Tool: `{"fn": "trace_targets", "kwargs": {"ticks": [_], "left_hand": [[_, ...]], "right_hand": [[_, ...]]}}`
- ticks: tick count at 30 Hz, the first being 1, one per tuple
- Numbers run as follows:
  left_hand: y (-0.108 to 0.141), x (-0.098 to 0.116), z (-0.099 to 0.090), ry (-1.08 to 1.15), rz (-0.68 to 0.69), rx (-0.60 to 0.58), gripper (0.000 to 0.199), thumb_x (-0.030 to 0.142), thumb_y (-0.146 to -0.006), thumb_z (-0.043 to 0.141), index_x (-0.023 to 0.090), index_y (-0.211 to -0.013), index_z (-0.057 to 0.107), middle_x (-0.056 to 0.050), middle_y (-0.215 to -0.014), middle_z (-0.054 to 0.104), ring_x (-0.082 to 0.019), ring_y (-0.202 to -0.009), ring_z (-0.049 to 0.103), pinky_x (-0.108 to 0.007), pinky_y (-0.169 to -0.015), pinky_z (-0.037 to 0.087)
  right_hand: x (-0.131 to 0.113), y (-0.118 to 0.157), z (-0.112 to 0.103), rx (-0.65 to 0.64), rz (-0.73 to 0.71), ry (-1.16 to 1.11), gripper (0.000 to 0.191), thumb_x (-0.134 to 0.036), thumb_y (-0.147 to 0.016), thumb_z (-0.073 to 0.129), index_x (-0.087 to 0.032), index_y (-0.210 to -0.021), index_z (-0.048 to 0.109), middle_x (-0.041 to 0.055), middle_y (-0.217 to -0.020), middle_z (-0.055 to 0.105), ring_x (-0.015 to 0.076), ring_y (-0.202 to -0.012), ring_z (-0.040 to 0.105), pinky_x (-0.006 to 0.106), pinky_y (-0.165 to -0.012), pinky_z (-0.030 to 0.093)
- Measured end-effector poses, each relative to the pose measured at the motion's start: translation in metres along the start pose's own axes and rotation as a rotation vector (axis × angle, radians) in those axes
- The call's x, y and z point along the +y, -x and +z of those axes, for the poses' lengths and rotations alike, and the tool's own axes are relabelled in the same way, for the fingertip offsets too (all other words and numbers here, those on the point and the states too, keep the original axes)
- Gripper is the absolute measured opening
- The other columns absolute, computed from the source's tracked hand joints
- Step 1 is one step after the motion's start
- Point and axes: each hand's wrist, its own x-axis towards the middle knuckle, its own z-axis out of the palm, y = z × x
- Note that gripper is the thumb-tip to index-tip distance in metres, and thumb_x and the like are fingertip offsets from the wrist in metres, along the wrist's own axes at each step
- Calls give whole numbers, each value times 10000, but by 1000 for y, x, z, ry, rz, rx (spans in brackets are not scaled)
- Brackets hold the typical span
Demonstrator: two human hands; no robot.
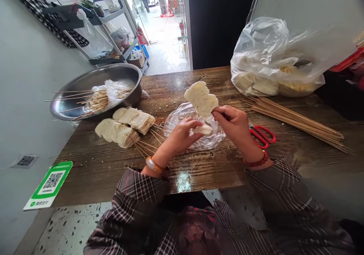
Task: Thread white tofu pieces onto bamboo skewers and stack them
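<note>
Upright in my right hand (231, 123) are pale bread slices (201, 98), side by side and pinched at their lower end. Thin stick tips show behind their top edge; whether these run through the slices I cannot tell. My left hand (183, 133) is closed on another bread slice (204, 129), held lower and nearly edge-on. Below both hands lies a crumpled clear plastic bag (178, 114). To the left, two stacks of skewered bread slices (118, 133) rest on the table, their thin sticks pointing right toward my left wrist.
A steel basin (65, 90) at the far left holds plastic-wrapped skewers. Red-handled scissors (263, 135) lie beside my right wrist, near a bundle of bamboo skewers (295, 122). A large plastic bag (256, 57) of food stands back right. A green QR-code card (49, 184) lies front left.
</note>
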Motion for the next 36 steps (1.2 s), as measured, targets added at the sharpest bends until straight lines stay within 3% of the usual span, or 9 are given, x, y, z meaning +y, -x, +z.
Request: {"fn": "trace_targets", "kwargs": {"ticks": [3,6,12,15,20,27,36], "left_hand": [[1,3,-6,377,-176,136,255,321,-767,784,208,-992,745,-66,-937,722,-164,-822,613,-287,-749,484],[2,6,-13,733,-267,220,348,351,-748,808,177,-1036,721,-62,-930,721,-138,-775,635,-267,-723,510],[2,7,-21,1098,-379,331,376,229,-711,837,157,-1065,735,-71,-1016,735,-111,-799,670,-227,-746,544],[1,5,-24,1187,-354,427,325,153,-692,834,146,-1004,743,-60,-1021,740,-109,-855,678,-223,-836,537],[1,3,-26,1234,-344,545,245,222,-801,754,123,-1022,714,-99,-1032,745,-153,-896,697,-279,-855,546],[0,2,-29,1293,-302,688,277,107,-752,768,128,-1008,664,-87,-1017,747,-165,-978,704,-341,-1020,496],[2,4,-30,1322,-256,687,281,107,-736,775,138,-990,659,-77,-1010,736,-186,-997,704,-391,-1027,508]], "right_hand": [[1,1,-1,-4,11,-33,149,-317,-843,659,-213,-828,766,15,-778,720,141,-678,608,280,-625,463],[1,2,-2,0,1,-55,152,-321,-850,663,-211,-840,768,1,-723,684,130,-639,579,269,-596,444],[-3,4,-9,-25,-8,-41,137,-310,-847,675,-214,-834,772,-10,-694,666,117,-585,550,256,-551,421],[-3,5,-11,-148,-45,-6,128,-305,-840,685,-219,-832,780,6,-722,699,141,-636,607,266,-582,459],[1,5,-13,-315,-138,97,152,-299,-865,656,-227,-810,778,24,-752,729,168,-679,645,294,-639,501],[7,4,-17,-363,-149,179,159,-325,-879,651,-236,-841,778,31,-799,748,180,-711,672,296,-653,520],[11,6,-16,-361,-145,198,151,-311,-879,653,-231,-835,774,32,-811,749,179,-730,673,296,-674,516]]}}
